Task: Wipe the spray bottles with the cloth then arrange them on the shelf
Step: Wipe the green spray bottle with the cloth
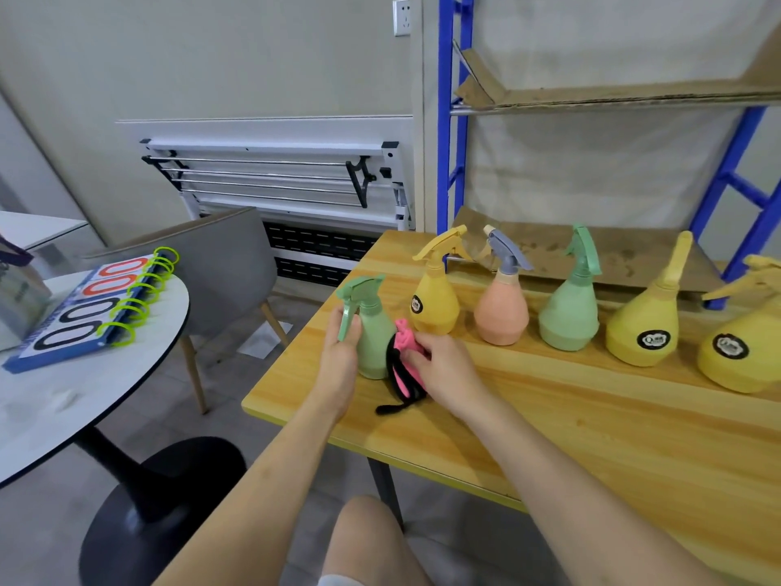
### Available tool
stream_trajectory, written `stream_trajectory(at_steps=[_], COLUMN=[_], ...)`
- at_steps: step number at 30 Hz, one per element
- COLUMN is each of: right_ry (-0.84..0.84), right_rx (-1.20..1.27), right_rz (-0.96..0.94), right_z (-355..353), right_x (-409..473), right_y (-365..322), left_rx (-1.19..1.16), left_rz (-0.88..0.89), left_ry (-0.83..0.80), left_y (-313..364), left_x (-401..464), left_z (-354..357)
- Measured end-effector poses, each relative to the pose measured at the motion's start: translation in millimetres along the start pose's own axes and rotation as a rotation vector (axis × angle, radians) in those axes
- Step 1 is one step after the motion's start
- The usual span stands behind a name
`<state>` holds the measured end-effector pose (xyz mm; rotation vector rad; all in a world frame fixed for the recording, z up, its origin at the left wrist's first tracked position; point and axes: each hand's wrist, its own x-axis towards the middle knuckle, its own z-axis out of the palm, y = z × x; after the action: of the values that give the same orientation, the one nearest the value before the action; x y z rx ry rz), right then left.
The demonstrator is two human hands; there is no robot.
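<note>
Two hands busy: left hand (338, 357) grips green spray bottle (374, 332), right hand (443, 365) pinches cloth (403, 353) — hard rub near bench (549, 416) edge could tip it off.

The green spray bottle (372, 332) I hold is matt plastic; my cloth (405, 353) is soft pink fabric with black trim. The table (591, 416) is smooth, lightly glossy wood; the shelf (456, 120) has blue painted metal posts and rough cardboard.

A plain office or storeroom corner: beyond the hands a blue metal shelf rack (454, 120) lined with cardboard; left of them a round café table (84, 395), grey chair (228, 255), wall socket (402, 16).
</note>
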<state>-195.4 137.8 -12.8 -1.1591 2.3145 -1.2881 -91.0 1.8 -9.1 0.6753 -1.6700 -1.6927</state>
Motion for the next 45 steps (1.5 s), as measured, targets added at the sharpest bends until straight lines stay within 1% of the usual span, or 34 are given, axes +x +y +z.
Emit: stream_trajectory(at_steps=[2,5,8,11,14,17,19,21,26,29,32,35,39,42,45], right_ry=[-0.017,-0.007,-0.027,0.010,0.058,0.015,-0.007,-0.007,0.021,0.033,0.033,-0.024,-0.019,-0.023,-0.017], right_rx=[-0.010,0.010,0.133,0.228,0.123,-0.022,-0.058,-0.074,0.029,0.059,-0.057,-0.074,-0.038,0.018,0.036], right_rz=[-0.002,-0.031,-0.066,-0.098,-0.081,-0.013,0.015,0.006,-0.092,-0.110,-0.047,0.026,-0.036,-0.111,-0.128], right_z=[-5,-7,-10,-9,-3,-2,-4,-8,-16,-9,-2,-5,-17,-16,-7], right_x=[5,10,13,15,9,4,3,5,11,9,5,4,13,14,11], right_y=[-1,-4,-17,-24,-13,-1,-2,-6,-29,-30,-12,-6,-18,-33,-32], left_rx=[-0.036,0.019,0.039,0.057,0.102,0.206,0.300,0.343,0.247,0.226,0.401,0.498,0.650,0.644,0.592], left_rz=[-0.007,0.045,0.103,0.163,0.186,0.212,0.209,0.192,0.158,0.199,0.245,0.283,0.331,0.239,0.239], left_ry=[-0.014,-0.057,-0.075,-0.081,-0.022,0.059,0.075,0.054,-0.022,-0.031,0.041,0.072,0.003,-0.030,-0.054], left_y=[1,0,-3,-4,-7,-11,-9,-3,8,3,-5,-5,14,21,22], left_x=[3,-1,-5,-4,-2,1,3,3,-2,3,11,14,6,0,-1], left_z=[1,1,3,7,9,11,13,15,21,18,10,7,2,-1,-2])
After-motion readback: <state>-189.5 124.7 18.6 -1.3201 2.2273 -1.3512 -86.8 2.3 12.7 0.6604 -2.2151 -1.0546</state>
